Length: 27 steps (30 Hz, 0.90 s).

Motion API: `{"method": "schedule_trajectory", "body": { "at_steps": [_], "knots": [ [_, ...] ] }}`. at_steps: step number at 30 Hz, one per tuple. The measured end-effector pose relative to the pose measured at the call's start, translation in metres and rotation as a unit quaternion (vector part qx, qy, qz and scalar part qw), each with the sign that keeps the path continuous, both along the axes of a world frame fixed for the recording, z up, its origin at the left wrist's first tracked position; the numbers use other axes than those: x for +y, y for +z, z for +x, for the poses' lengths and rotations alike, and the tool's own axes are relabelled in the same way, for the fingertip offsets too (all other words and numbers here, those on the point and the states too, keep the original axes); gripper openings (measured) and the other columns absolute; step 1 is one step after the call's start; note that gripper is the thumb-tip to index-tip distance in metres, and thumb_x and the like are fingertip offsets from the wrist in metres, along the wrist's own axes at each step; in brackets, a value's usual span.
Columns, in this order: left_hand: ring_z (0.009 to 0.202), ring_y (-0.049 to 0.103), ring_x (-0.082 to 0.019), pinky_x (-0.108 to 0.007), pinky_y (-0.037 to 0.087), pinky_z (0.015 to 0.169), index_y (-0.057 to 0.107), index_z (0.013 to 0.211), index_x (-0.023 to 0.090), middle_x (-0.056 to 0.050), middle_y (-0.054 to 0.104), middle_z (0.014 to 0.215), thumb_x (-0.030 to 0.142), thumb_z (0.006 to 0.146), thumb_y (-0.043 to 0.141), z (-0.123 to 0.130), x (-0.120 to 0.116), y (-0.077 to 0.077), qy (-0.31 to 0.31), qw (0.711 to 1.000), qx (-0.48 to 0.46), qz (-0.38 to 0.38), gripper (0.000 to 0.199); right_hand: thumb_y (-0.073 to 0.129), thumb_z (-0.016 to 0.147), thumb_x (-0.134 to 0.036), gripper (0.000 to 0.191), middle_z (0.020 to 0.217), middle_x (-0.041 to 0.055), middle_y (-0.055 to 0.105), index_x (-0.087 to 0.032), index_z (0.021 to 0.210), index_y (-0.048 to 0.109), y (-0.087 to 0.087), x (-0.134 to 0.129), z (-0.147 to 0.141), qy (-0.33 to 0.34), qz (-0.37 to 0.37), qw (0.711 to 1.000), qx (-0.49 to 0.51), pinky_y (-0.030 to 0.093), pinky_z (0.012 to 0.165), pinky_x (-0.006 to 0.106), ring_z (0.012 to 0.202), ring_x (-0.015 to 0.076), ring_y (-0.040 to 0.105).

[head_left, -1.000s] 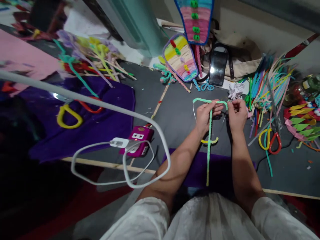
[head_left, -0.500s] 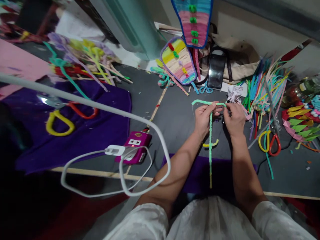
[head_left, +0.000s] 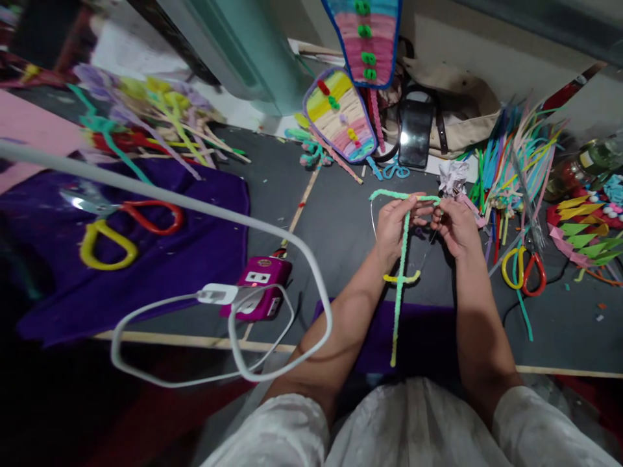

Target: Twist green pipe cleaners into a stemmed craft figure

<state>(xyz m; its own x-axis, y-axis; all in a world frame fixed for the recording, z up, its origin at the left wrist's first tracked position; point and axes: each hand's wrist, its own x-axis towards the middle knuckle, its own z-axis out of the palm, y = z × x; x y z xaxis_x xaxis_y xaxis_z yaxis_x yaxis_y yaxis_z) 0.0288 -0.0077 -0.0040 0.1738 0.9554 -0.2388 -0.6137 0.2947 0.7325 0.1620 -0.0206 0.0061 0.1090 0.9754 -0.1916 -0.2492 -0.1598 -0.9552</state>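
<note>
A mint-green twisted pipe cleaner [head_left: 403, 250] hangs in a T shape above the dark table. Its crossbar passes through the fingers of my left hand [head_left: 395, 227], which are pinched near the joint. The right end of that crossbar sits between the fingertips of my right hand [head_left: 456, 226], also closed. A short yellow pipe cleaner [head_left: 411, 279] crosses the long stem lower down, its ends bent upward. Thin wire shows at the left end of the crossbar and below my right fingers. Some fingertips are hidden behind the work.
Scissors [head_left: 534, 274] and a bundle of coloured pipe cleaners [head_left: 506, 168] lie to the right. A phone [head_left: 416, 135] leans at the back. On the left are a purple power outlet [head_left: 257, 269], a looping white cable [head_left: 311, 253] and large scissors [head_left: 108, 256] on purple cloth.
The long stem has swung so its lower end points further left. My right hand has turned slightly, with more of its fingers showing. The view has shifted a little.
</note>
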Motion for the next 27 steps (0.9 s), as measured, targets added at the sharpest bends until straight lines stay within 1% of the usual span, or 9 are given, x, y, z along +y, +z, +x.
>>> {"method": "schedule_trajectory", "body": {
  "at_steps": [3, 5, 6, 8, 10, 11, 13, 17, 27],
  "knots": [
    [0.086, 0.076, -0.020, -0.021, 0.057, 0.060, 0.074, 0.089, 0.014, -0.011, 0.078, 0.094, 0.038, 0.074, 0.079, 0.000, 0.000, -0.002, 0.034, 0.999, -0.001, 0.004, 0.028, 0.070, 0.074, -0.047, 0.029, 0.069, -0.0036, 0.057, -0.021, 0.081, 0.058, -0.001, -0.001, -0.004, -0.017, 0.044, 0.995, -0.093, 0.047, 0.057, 0.024, 0.060, 0.0106, 0.051],
    [0.086, 0.075, -0.020, -0.021, 0.057, 0.061, 0.075, 0.089, 0.015, -0.010, 0.078, 0.094, 0.039, 0.074, 0.078, 0.001, -0.002, -0.003, 0.059, 0.998, 0.009, 0.010, 0.028, 0.066, 0.078, -0.044, 0.025, 0.073, -0.0027, 0.058, -0.021, 0.082, 0.057, -0.003, -0.002, -0.007, -0.040, 0.106, 0.966, -0.232, 0.046, 0.062, 0.025, 0.065, 0.0117, 0.052],
    [0.086, 0.075, -0.019, -0.020, 0.057, 0.062, 0.076, 0.090, 0.016, -0.010, 0.078, 0.094, 0.040, 0.075, 0.078, 0.001, -0.003, -0.003, 0.070, 0.997, 0.018, 0.014, 0.028, 0.064, 0.080, -0.041, 0.021, 0.074, -0.0021, 0.058, -0.021, 0.083, 0.056, -0.004, -0.002, -0.008, -0.055, 0.139, 0.938, -0.314, 0.046, 0.065, 0.026, 0.067, 0.0126, 0.052],
    [0.087, 0.074, -0.018, -0.020, 0.056, 0.063, 0.077, 0.089, 0.018, -0.008, 0.078, 0.094, 0.041, 0.075, 0.078, 0.002, -0.005, -0.003, 0.088, 0.995, 0.037, 0.020, 0.027, 0.060, 0.083, -0.034, 0.014, 0.078, -0.0004, 0.058, -0.022, 0.084, 0.053, -0.007, -0.004, -0.010, -0.085, 0.191, 0.861, -0.463, 0.045, 0.073, 0.029, 0.074, 0.0152, 0.053],
    [0.086, 0.074, -0.017, -0.020, 0.055, 0.064, 0.078, 0.088, 0.018, -0.007, 0.078, 0.093, 0.041, 0.074, 0.078, 0.004, -0.008, -0.001, 0.097, 0.994, 0.054, 0.024, 0.027, 0.055, 0.087, -0.030, 0.009, 0.081, 0.0017, 0.058, -0.022, 0.085, 0.051, -0.010, -0.004, -0.011, -0.102, 0.218, 0.793, -0.560, 0.044, 0.077, 0.032, 0.080, 0.0179, 0.053],
    [0.086, 0.073, -0.016, -0.020, 0.055, 0.064, 0.078, 0.088, 0.019, -0.007, 0.078, 0.092, 0.041, 0.074, 0.078, 0.004, -0.009, 0.000, 0.099, 0.993, 0.059, 0.026, 0.026, 0.053, 0.088, -0.030, 0.009, 0.083, 0.0026, 0.058, -0.023, 0.085, 0.050, -0.012, -0.004, -0.011, -0.106, 0.224, 0.770, -0.587, 0.043, 0.078, 0.033, 0.082, 0.0191, 0.053],
    [0.084, 0.073, -0.016, -0.021, 0.054, 0.064, 0.078, 0.086, 0.019, -0.007, 0.078, 0.091, 0.041, 0.073, 0.079, 0.006, -0.010, 0.002, 0.100, 0.993, 0.063, 0.028, 0.026, 0.051, 0.090, -0.032, 0.010, 0.084, 0.0037, 0.058, -0.023, 0.086, 0.049, -0.016, -0.003, -0.009, -0.112, 0.229, 0.744, -0.618, 0.042, 0.077, 0.033, 0.084, 0.0207, 0.053],
    [0.081, 0.072, -0.016, -0.021, 0.054, 0.064, 0.079, 0.084, 0.018, -0.007, 0.077, 0.087, 0.041, 0.074, 0.078, 0.009, -0.012, 0.003, 0.098, 0.992, 0.063, 0.041, 0.025, 0.051, 0.090, -0.033, 0.012, 0.083, 0.0039, 0.056, -0.024, 0.084, 0.047, -0.018, -0.002, -0.006, -0.119, 0.232, 0.725, -0.637, 0.041, 0.074, 0.033, 0.083, 0.0219, 0.052],
    [0.081, 0.071, -0.013, -0.020, 0.054, 0.066, 0.078, 0.082, 0.020, -0.004, 0.076, 0.084, 0.039, 0.077, 0.076, 0.010, -0.014, 0.003, 0.095, 0.992, 0.072, 0.043, 0.020, 0.051, 0.091, -0.033, 0.013, 0.082, 0.0048, 0.059, -0.023, 0.083, 0.051, -0.006, -0.008, -0.007, -0.130, 0.250, 0.718, -0.636, 0.041, 0.079, 0.034, 0.084, 0.0217, 0.054]
  ]
}}
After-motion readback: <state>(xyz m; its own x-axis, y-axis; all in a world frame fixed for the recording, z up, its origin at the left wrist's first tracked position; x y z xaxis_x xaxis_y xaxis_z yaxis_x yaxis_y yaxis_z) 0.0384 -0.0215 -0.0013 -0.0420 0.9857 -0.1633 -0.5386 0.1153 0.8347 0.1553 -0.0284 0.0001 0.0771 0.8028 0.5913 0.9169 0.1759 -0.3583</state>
